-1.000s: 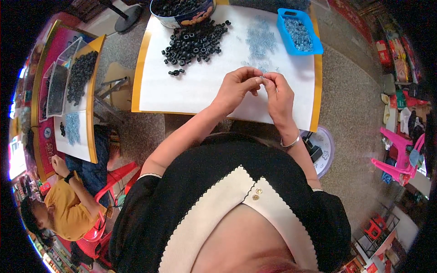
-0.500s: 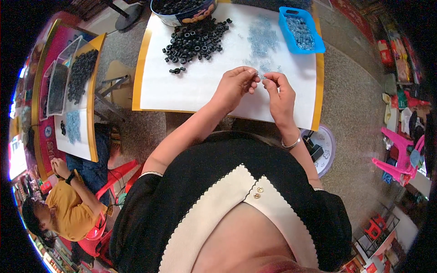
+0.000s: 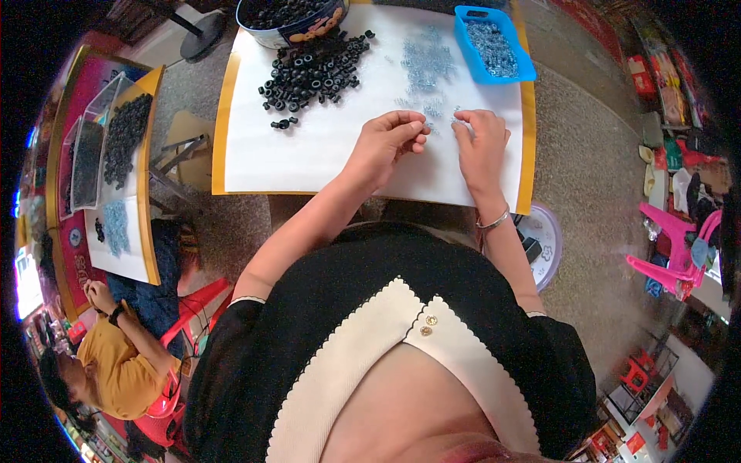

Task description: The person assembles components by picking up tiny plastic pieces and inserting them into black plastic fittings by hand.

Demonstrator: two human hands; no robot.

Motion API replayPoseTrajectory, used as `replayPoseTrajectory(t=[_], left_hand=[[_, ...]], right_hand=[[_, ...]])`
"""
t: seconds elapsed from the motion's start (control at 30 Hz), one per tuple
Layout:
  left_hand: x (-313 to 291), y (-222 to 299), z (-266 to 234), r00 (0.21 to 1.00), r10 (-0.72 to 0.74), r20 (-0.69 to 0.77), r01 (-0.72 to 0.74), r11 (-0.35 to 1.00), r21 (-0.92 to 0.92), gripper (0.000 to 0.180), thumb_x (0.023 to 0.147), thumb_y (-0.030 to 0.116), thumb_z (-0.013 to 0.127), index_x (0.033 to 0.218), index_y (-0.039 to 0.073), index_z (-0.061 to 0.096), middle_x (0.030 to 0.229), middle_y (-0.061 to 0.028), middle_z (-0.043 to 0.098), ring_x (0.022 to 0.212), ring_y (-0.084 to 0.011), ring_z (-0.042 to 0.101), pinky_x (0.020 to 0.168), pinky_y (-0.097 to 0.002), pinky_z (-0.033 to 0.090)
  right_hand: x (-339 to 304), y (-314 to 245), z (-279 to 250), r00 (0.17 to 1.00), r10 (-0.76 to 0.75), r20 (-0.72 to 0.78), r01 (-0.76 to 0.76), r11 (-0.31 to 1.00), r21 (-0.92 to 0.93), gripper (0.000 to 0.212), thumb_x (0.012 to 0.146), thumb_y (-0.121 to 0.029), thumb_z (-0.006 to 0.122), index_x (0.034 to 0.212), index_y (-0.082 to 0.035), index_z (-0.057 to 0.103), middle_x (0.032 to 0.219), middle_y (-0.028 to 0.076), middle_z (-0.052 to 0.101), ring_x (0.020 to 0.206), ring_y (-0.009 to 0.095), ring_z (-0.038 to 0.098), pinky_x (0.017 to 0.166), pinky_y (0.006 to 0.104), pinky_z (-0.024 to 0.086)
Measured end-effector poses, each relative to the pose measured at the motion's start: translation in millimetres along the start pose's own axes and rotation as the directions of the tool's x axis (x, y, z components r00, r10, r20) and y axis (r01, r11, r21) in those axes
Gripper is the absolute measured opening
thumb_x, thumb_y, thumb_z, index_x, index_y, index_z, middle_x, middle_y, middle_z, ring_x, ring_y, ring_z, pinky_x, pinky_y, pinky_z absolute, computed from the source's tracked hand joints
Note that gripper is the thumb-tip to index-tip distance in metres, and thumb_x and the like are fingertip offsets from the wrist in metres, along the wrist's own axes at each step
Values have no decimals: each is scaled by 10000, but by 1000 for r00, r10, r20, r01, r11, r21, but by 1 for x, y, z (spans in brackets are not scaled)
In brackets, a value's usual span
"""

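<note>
Over the white tabletop (image 3: 309, 166), my left hand (image 3: 390, 143) is closed in a pinch. Something tiny and pale shows at its fingertips, too small to name. A short gap to the right, my right hand (image 3: 482, 147) pinches a small clear piece (image 3: 456, 117) between thumb and forefinger. Just beyond both hands lies a loose spread of small clear bluish pieces (image 3: 426, 65). Black ring-shaped pieces (image 3: 312, 77) form a pile to the left, with a few strays at its near edge.
A round tub (image 3: 297, 32) of black pieces stands at the far left; a blue plastic basket (image 3: 466, 65) of clear pieces is at the far right. Yellow edging (image 3: 528, 147) borders the table. On the left, a person in a yellow shirt (image 3: 127, 355) sits by another table (image 3: 131, 264).
My hands have drawn apart: the fingertips nearly met before, and now a gap lies between them. The whole view has shifted slightly, moving the table left in the picture.
</note>
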State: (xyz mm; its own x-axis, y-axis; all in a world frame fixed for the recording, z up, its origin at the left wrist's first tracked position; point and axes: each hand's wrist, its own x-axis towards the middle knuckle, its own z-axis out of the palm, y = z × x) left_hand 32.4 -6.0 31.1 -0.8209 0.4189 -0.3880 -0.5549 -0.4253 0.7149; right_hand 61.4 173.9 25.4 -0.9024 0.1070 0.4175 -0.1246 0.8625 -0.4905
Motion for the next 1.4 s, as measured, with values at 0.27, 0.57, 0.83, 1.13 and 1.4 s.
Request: replayPoseTrajectory(t=[0.27,0.57,0.83,1.13,1.4], left_hand=[[1,-1,3,1000,-6,-24,6,1000,-3,148,900,89,598,1002,-18,605,870,-70,629,704,-108,571,642,-218,492],[3,-8,1,997,76,22,-78,991,110,138,878,71,619,970,-32,618,829,-64,625,693,-114,562,626,-232,487],[3,-9,3,997,81,15,-82,994,76,133,885,75,613,956,-37,611,812,-62,617,685,-113,559,619,-228,487],[-2,-9,3,995,89,45,-97,967,235,125,881,70,612,958,-30,616,802,-57,625,642,-106,551,605,-227,471],[-5,-8,4,993,110,44,-118,905,408,156,898,113,597,955,-32,618,765,-44,610,608,-102,550,557,-234,459]], right_hand=[[0,-19,-5,1000,8,-25,-3,986,165,138,883,-185,567,912,-58,614,880,98,601,845,274,541,758,385,397],[-4,-35,-1,980,69,187,-128,937,324,205,934,-210,529,919,-9,571,791,140,600,755,255,568,684,345,451],[-13,-30,5,970,126,207,-206,877,434,192,943,-185,520,949,2,559,802,108,592,741,157,550,674,296,449],[-11,-31,0,920,197,338,-307,900,309,211,928,-220,502,901,-22,569,815,166,608,796,345,586,701,416,456],[-21,-27,6,964,166,206,-237,889,391,213,951,-216,525,906,-9,551,766,94,574,719,164,528,654,293,435]])
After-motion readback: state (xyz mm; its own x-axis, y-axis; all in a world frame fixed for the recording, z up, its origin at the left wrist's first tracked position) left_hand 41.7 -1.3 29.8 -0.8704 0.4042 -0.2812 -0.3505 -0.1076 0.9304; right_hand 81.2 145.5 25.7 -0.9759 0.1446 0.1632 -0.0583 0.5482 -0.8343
